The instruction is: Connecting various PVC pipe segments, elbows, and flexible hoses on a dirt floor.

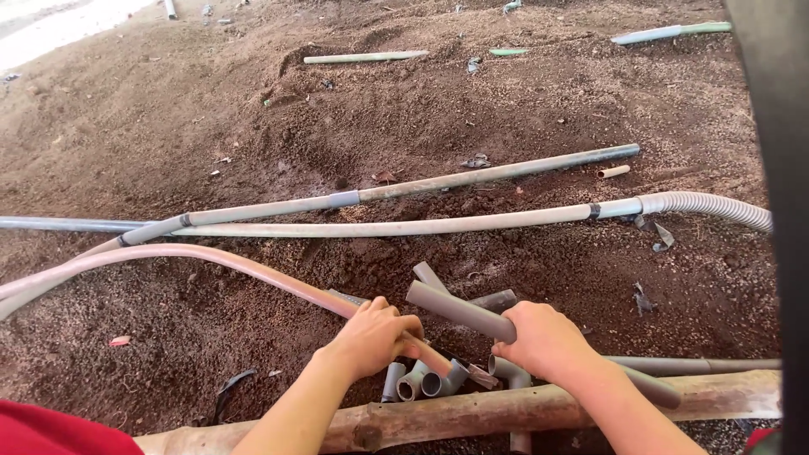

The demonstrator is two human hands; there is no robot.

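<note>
My left hand point(373, 339) grips the end of a long pinkish hose point(211, 257) that curves in from the left over the soil. My right hand point(543, 339) is closed around a short grey pipe point(455, 308) that points up and to the left, its open end near the hose end. Below and between the hands lies a heap of grey pipe elbows and fittings point(431, 381). Both forearms reach over a rough wooden pole point(472, 413) lying across the bottom.
Two long grey-white pipes point(404, 226) cross the brown soil, one ending in a ribbed flexible hose point(708, 204) at right. Short pipe pieces point(366, 57) lie farther back. A dark post point(779, 211) stands along the right edge. Another grey pipe point(699, 366) lies at lower right.
</note>
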